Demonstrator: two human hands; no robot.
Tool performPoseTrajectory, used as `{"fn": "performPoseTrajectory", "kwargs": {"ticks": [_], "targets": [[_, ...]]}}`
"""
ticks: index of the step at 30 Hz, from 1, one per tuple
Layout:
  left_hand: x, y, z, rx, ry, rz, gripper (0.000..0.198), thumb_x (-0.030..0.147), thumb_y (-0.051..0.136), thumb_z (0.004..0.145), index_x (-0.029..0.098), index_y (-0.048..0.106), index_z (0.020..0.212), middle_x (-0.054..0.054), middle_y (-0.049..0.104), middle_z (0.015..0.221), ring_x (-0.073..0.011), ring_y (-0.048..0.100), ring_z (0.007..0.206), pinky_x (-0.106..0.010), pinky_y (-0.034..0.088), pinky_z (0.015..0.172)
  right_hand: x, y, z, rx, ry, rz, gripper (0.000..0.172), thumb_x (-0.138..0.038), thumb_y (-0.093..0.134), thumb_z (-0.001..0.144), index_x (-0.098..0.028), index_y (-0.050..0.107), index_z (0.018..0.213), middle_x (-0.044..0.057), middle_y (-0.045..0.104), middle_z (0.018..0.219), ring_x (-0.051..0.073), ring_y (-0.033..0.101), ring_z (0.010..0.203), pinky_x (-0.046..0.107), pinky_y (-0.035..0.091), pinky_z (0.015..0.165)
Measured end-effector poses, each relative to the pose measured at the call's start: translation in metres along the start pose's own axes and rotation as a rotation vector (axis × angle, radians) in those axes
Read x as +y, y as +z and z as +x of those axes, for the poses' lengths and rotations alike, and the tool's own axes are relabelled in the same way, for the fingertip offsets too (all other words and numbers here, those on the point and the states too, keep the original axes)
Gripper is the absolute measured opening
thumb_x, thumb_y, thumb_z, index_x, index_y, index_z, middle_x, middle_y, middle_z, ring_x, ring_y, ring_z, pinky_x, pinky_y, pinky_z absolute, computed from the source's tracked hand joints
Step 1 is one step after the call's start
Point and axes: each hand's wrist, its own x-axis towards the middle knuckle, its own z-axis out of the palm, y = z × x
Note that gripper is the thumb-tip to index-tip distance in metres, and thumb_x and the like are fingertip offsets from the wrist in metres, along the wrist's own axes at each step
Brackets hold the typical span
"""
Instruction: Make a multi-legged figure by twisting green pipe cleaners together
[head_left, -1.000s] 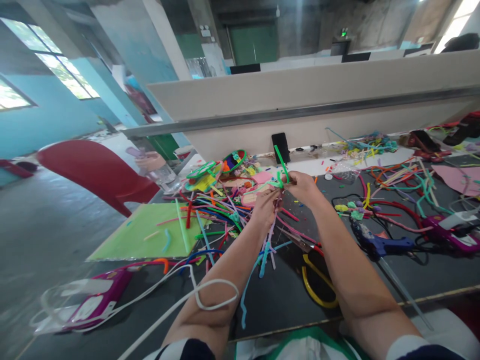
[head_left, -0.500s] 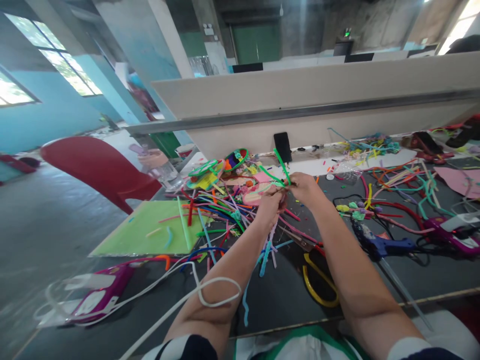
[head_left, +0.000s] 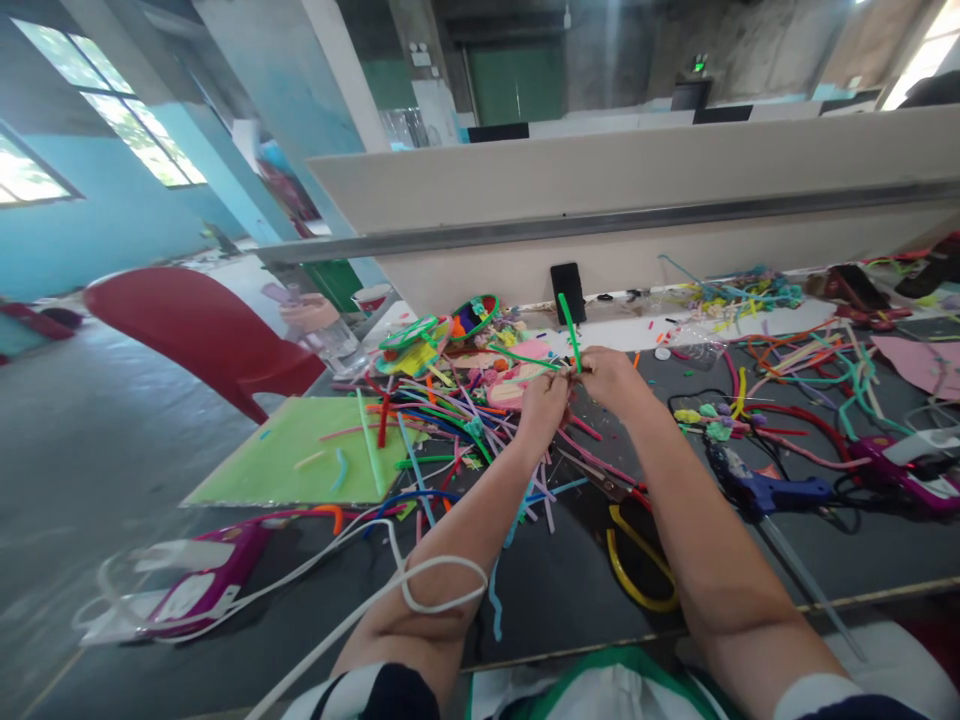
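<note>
My left hand (head_left: 541, 398) and my right hand (head_left: 609, 376) meet above the dark table (head_left: 570, 590), both pinched on a green pipe cleaner (head_left: 570, 330). One end of it sticks up past my right hand, another strand runs left from my left hand. Below and to the left of my hands lies a heap of coloured pipe cleaners (head_left: 442, 410).
A green foam sheet (head_left: 300, 455) lies left of the heap. A blue glue gun (head_left: 765, 488) and a purple one (head_left: 904, 470) lie right; another purple one (head_left: 195, 590) with a white cable lies near left. A yellow-handled tool (head_left: 637, 560) sits between my arms. A black phone (head_left: 566, 290) leans on the divider.
My hands have stayed together on the green pipe cleaner, working it; the left hand has risen slightly and the upright end now stands straighter.
</note>
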Motion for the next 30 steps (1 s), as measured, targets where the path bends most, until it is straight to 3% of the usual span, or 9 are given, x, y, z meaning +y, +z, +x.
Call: {"fn": "performPoseTrajectory", "kwargs": {"ticks": [4, 15, 24, 30], "targets": [[0.004, 0.001, -0.002, 0.054, -0.056, -0.018, 0.025, 0.036, 0.05, 0.08, 0.018, 0.056, 0.064, -0.001, 0.055, 0.042, -0.0134, 0.046, 0.029, -0.023, 0.03, 0.033, -0.003, -0.001, -0.001, -0.025, 0.041, -0.018, 0.017, -0.013, 0.056, 0.08, -0.017, 0.069, 0.071, 0.007, 0.066, 0.083, 0.016, 0.059, 0.082, 0.024, 0.04, 0.073], [-0.001, 0.0, 0.0, 0.061, -0.072, -0.058, 0.018, 0.027, 0.051, 0.075, 0.017, 0.053, 0.06, 0.0, 0.056, 0.044, -0.013, 0.05, 0.033, -0.022, 0.035, 0.034, -0.003, 0.003, 0.0, -0.099, 0.06, -0.131, 0.014, -0.019, 0.056, 0.082, -0.019, 0.07, 0.077, 0.008, 0.069, 0.086, 0.019, 0.061, 0.084, 0.025, 0.039, 0.07], [-0.001, 0.005, -0.005, 0.116, -0.088, -0.01, 0.012, 0.025, 0.05, 0.074, 0.018, 0.053, 0.065, 0.0, 0.056, 0.045, -0.0142, 0.052, 0.035, -0.023, 0.039, 0.037, 0.008, 0.011, 0.001, -0.033, 0.108, -0.157, 0.015, -0.026, 0.058, 0.082, -0.014, 0.067, 0.078, 0.01, 0.068, 0.082, 0.019, 0.059, 0.077, 0.026, 0.035, 0.065], [0.001, 0.004, -0.005, 0.147, -0.074, 0.113, 0.015, 0.024, 0.049, 0.074, 0.018, 0.053, 0.061, 0.001, 0.052, 0.041, -0.0141, 0.05, 0.034, -0.023, 0.034, 0.037, 0.009, 0.015, 0.001, 0.0, 0.181, -0.107, 0.014, -0.025, 0.059, 0.081, -0.015, 0.068, 0.078, 0.008, 0.068, 0.078, 0.017, 0.058, 0.07, 0.026, 0.033, 0.061]]}}
